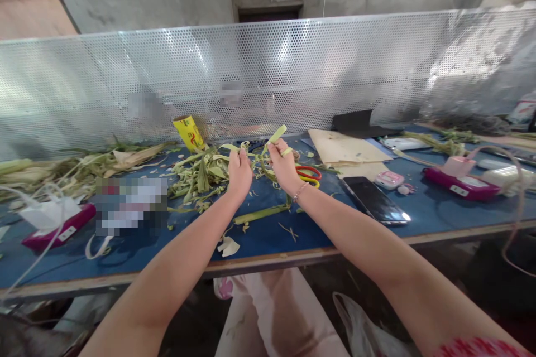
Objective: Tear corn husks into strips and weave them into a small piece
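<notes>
— Logging the left hand (239,170) first?
— Curling shut, back facing the camera, pinching a thin green strip (252,157) just beside the other hand.
— Entering the right hand (285,166)?
— Closing thumb and fingertips on a pale plant stalk (276,135); stalk tip pointing toward one o'clock, hanging raised above the blue tabletop (268,240), near its far edge.
— Recording surroundings?
— Lying at nine o'clock of the hands, a pile of green trimmings (201,175). Resting at three o'clock, just beside the right wrist, scissors (309,174) with red and yellow handles. Sitting at four o'clock, a dark smartphone (374,198), screen up. Standing at eleven o'clock, a yellow packet (189,133), leaning against the perforated metal screen (125,83).
</notes>
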Demonstrator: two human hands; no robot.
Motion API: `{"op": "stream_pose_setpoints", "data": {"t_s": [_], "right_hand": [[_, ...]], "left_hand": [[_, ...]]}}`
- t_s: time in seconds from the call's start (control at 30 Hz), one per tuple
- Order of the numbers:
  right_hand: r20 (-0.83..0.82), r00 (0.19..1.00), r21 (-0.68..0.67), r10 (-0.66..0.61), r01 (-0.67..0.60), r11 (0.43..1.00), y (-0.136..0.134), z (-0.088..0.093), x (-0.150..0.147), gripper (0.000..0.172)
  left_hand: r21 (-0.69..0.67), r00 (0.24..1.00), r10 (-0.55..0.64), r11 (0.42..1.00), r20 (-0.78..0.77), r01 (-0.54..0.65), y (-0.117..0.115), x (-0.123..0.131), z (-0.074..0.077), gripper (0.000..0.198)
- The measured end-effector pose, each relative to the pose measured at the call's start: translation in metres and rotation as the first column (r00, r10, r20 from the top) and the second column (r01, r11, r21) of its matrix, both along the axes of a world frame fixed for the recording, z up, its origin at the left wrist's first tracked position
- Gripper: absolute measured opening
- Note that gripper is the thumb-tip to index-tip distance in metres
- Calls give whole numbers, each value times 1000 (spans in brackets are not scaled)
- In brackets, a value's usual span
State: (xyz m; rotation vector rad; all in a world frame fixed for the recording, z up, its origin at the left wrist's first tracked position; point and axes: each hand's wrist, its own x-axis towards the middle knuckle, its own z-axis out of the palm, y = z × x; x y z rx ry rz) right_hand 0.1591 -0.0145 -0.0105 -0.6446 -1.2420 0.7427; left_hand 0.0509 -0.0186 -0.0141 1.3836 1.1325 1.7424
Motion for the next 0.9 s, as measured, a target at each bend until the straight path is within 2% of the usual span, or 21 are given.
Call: {"op": "stream_pose_setpoints", "data": {"t_s": [0.3,0.57,0.73,0.83,0.9], "right_hand": [[-36,999,-37,12,-13,999,5,-2,0,20],[-105,991,-34,-83,80,996,5,-5,-2,22],[-75,994,-55,-77,73,996,9,-7,2,23],[-97,988,-48,-120,116,992,10,-5,6,22],[-87,992,-57,-94,89,994,10,-5,9,22]], "left_hand": [[26,999,31,999,-12,-31,0,0,0,30],[-40,996,80,996,34,-79,-7,5,3,28],[-4,999,-32,999,-2,32,-3,2,3,29],[-49,976,-200,978,89,205,-2,6,6,26],[-79,945,-295,948,145,308,-4,9,8,25]]}}
